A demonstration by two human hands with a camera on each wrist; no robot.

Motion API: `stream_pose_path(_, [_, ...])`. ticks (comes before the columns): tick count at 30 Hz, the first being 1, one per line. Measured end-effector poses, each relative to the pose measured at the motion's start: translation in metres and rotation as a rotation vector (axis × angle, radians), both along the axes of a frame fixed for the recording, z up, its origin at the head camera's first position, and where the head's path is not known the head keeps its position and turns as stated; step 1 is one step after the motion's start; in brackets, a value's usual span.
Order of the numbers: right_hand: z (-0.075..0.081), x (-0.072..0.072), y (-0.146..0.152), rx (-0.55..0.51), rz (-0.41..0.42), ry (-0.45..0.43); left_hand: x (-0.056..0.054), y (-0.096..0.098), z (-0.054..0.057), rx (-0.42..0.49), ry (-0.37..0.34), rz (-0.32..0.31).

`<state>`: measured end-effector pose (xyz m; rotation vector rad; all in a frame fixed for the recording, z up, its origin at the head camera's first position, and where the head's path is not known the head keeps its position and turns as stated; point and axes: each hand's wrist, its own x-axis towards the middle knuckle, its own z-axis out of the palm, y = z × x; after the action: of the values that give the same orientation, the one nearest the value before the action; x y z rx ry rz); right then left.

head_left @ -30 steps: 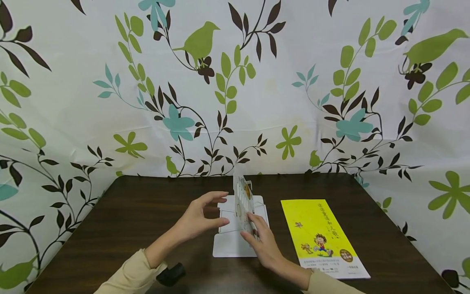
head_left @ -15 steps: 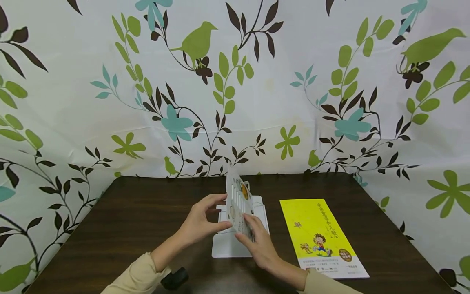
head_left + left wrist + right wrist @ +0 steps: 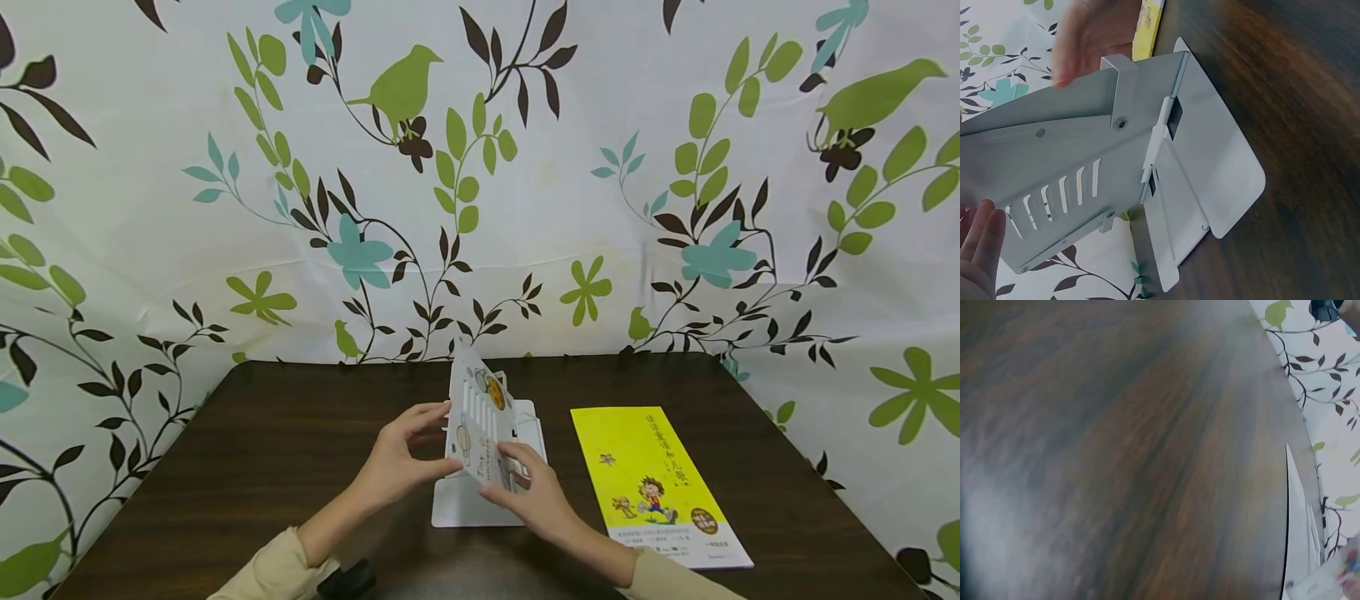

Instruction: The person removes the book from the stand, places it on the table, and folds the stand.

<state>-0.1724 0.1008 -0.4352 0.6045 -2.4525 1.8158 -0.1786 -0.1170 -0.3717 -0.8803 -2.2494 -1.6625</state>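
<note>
A white metal book stand with slots, lettering and an orange round print on its panel stands on the table, its flat base below. My right hand pinches the panel's near lower edge, with the thumb reaching round it in the left wrist view. My left hand is on the panel's other side, fingers spread in a loose curve and fingertips right at its edge. Seen from the left wrist, the panel's grey back rises tilted from the hinged base, and my left fingers lie against it.
A yellow children's book lies flat to the right of the stand on the dark wooden table. Behind the table hangs a white cloth printed with leaves and birds. A black object shows at the left sleeve.
The stand's panel has swung to the left with my right hand, so its printed face shows more. My left hand's fingertips, apart from the panel before, are now at its edge.
</note>
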Motion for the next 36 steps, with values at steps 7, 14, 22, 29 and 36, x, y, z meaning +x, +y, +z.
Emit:
stream_pose_path(7, [-0.008,-0.002,0.008,0.005,0.054,0.001,0.003,-0.006,-0.003,0.015,-0.045,0.02])
stream_pose_path(14, [-0.013,0.004,0.014,0.037,0.096,-0.01,0.005,-0.015,-0.01,0.032,-0.113,0.035])
stream_pose_path(22, [-0.015,0.003,0.023,0.092,0.154,-0.009,0.007,-0.028,-0.019,0.035,-0.176,0.037])
stream_pose_path(29, [-0.014,-0.001,0.028,0.155,0.18,-0.031,0.011,-0.039,-0.028,0.018,-0.214,0.053])
stream_pose_path(36, [-0.016,-0.002,0.024,0.227,0.167,0.005,0.015,-0.048,-0.037,0.026,-0.298,0.094])
